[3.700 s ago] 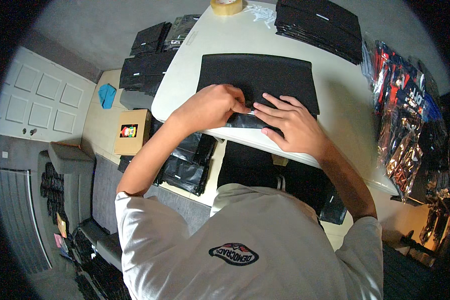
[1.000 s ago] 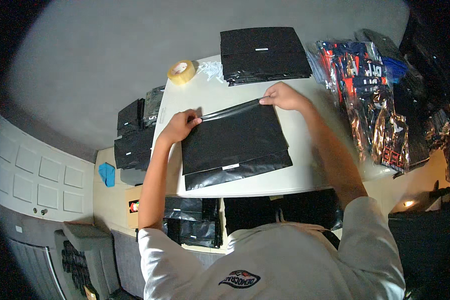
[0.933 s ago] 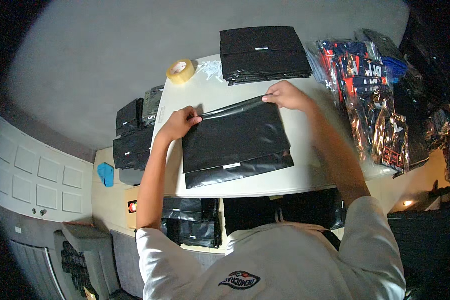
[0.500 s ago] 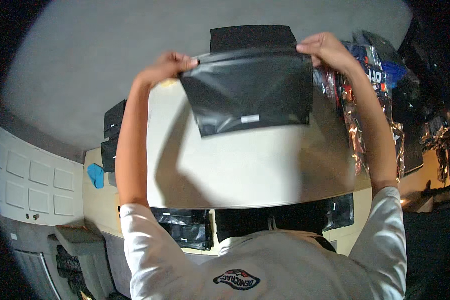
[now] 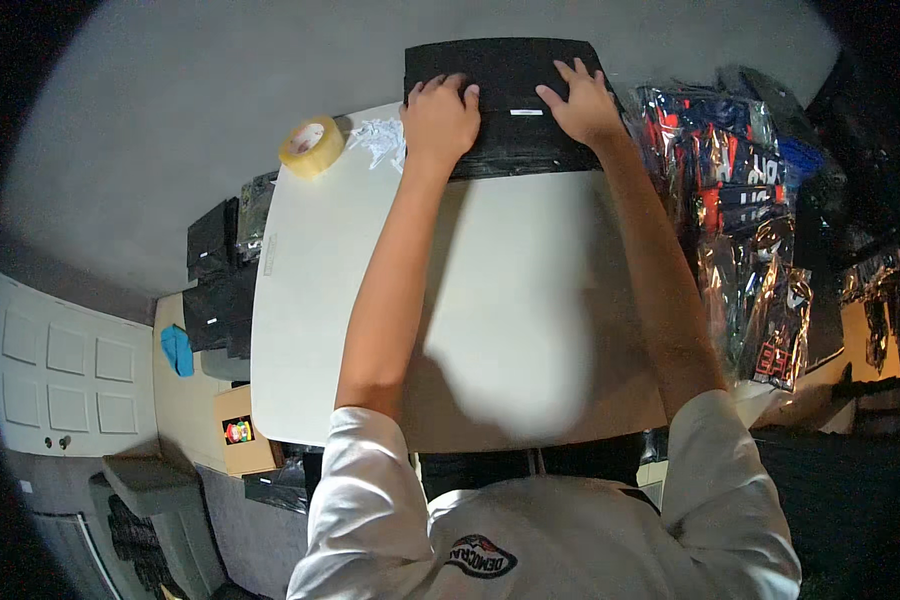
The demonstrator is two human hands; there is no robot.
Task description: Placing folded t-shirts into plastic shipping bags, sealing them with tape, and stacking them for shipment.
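Both of my hands rest on a stack of flat black plastic packages [image 5: 500,75] at the far end of the white table [image 5: 325,310]. My left hand [image 5: 440,125] lies on the left part of the stack, fingers apart and slightly bent. My right hand [image 5: 585,110] is spread on the right part, beside a small white label [image 5: 525,113] on the top package. A roll of yellow tape [image 5: 310,145] and a scatter of small white slips [image 5: 370,140] lie just left of the stack.
Clear-bagged navy and red items [image 5: 740,180] are piled along the right side. At the left stand black package piles [image 5: 210,240], a cardboard box [image 5: 235,445], a blue item [image 5: 177,348], a grey armchair [image 5: 145,485] and a white door [image 5: 70,370].
The black package that my hands held stretched at the near middle of the table has moved forward onto the far stack. Both hands have let go of its edge and now lie on top.
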